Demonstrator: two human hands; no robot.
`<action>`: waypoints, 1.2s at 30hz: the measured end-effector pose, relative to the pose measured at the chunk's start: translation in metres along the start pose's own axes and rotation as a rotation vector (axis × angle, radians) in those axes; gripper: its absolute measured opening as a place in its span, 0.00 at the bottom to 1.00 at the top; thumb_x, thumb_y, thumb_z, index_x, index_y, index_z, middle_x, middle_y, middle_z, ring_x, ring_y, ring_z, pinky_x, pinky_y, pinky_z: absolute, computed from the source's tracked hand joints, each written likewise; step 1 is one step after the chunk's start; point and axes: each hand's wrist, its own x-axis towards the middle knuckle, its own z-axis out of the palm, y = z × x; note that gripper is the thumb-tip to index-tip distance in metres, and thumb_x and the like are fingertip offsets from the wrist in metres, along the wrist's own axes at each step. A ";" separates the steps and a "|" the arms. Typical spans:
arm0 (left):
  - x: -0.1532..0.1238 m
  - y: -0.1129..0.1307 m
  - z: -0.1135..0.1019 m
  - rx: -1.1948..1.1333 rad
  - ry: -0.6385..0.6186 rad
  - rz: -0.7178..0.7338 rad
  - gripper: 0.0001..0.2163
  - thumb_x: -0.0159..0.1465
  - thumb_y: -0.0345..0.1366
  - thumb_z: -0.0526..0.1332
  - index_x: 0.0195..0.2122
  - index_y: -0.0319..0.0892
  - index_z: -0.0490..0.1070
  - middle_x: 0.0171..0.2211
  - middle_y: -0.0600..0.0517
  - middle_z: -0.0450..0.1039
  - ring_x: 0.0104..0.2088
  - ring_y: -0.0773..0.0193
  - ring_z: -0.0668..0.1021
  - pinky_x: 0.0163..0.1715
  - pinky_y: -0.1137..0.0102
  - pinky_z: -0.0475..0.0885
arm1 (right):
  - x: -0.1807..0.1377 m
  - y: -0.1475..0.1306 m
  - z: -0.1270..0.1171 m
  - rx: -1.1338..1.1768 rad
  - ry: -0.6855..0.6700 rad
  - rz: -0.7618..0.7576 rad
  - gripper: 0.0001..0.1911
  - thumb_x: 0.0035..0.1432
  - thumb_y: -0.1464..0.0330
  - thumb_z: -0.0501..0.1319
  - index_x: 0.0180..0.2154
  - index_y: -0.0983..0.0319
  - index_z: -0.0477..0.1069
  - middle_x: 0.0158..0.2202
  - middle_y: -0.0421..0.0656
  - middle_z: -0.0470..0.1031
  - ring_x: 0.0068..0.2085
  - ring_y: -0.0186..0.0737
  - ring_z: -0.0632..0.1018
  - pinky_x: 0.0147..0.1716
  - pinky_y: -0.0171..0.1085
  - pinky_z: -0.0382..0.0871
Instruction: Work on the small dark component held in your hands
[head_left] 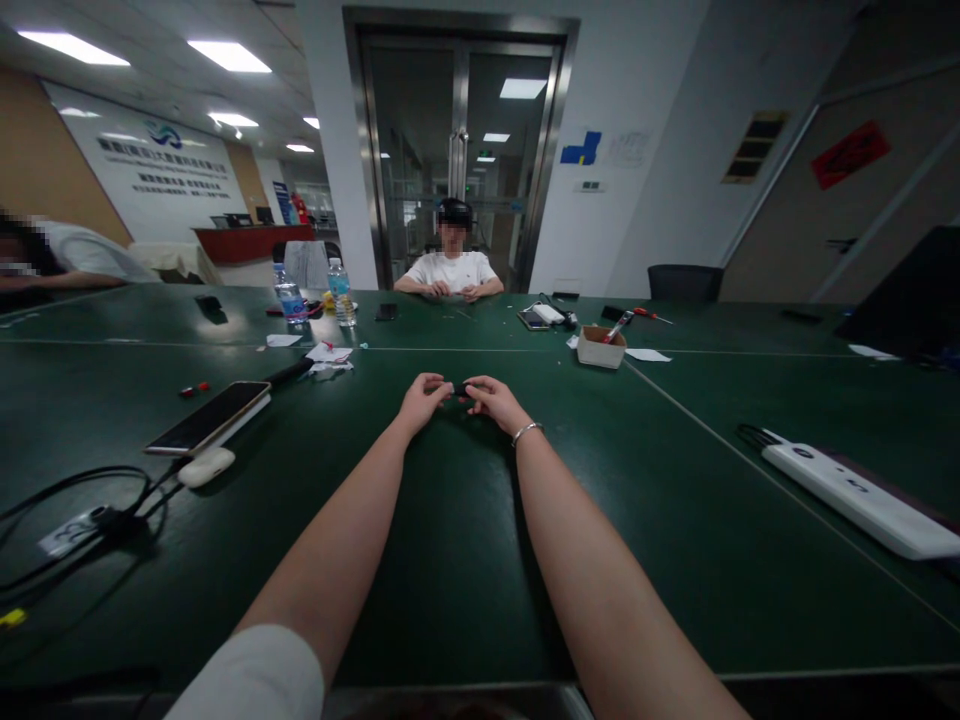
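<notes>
The small black part (460, 390) is located between the fingertips of both hands, just above the green table (465, 560) and centred in front of the wearer. The left hand (423, 405) pinches its left end between thumb and fingers; the right hand (496, 403) pinches its right end likewise. Both grips are closed on the part. Any marking on it is too small to read. A silver bracelet (527, 432) encircles the right wrist.

Left of the hands, a smartphone (210, 418) rests face up on a white item. A white oval unit (207, 467) lies just beside it. The cable tag (73, 533) bears dark marks, blurred beyond reading.

Beyond the hands stand two plastic bottles, one with a blue-and-red label (291, 303), the other with a blue label (340, 287); the label text is illegible. A small open carton (600, 350) stands to the right. At far right, a white elongated device (855, 495) carries dark symbols, not clearly readable.

A co-worker in a white shirt (450, 270) sits opposite. The wall sign (165, 160) shows a blue-green wave logo above Chinese characters, with smaller lines beneath, too blurred to transcribe. The red paper (850, 154) bears dark marks.
</notes>
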 end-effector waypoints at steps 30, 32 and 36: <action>-0.003 0.005 0.001 0.026 -0.095 -0.041 0.11 0.54 0.38 0.65 0.35 0.39 0.70 0.31 0.48 0.75 0.32 0.62 0.78 0.35 0.64 0.72 | 0.002 0.004 -0.003 -0.032 -0.039 -0.030 0.16 0.46 0.67 0.70 0.37 0.62 0.71 0.21 0.34 0.72 0.18 0.25 0.70 0.26 0.33 0.75; -0.003 0.005 0.001 0.037 -0.093 -0.002 0.11 0.52 0.37 0.66 0.34 0.39 0.71 0.31 0.49 0.75 0.33 0.62 0.78 0.38 0.63 0.72 | 0.002 0.004 -0.004 -0.039 -0.041 -0.029 0.16 0.46 0.67 0.70 0.37 0.62 0.71 0.21 0.33 0.72 0.18 0.25 0.70 0.26 0.33 0.75; -0.003 0.005 0.001 0.022 -0.068 0.001 0.13 0.53 0.39 0.66 0.37 0.39 0.71 0.33 0.48 0.75 0.35 0.62 0.78 0.38 0.64 0.72 | 0.002 0.004 -0.004 -0.034 -0.035 -0.025 0.15 0.46 0.67 0.69 0.37 0.62 0.70 0.23 0.34 0.73 0.18 0.25 0.70 0.26 0.33 0.75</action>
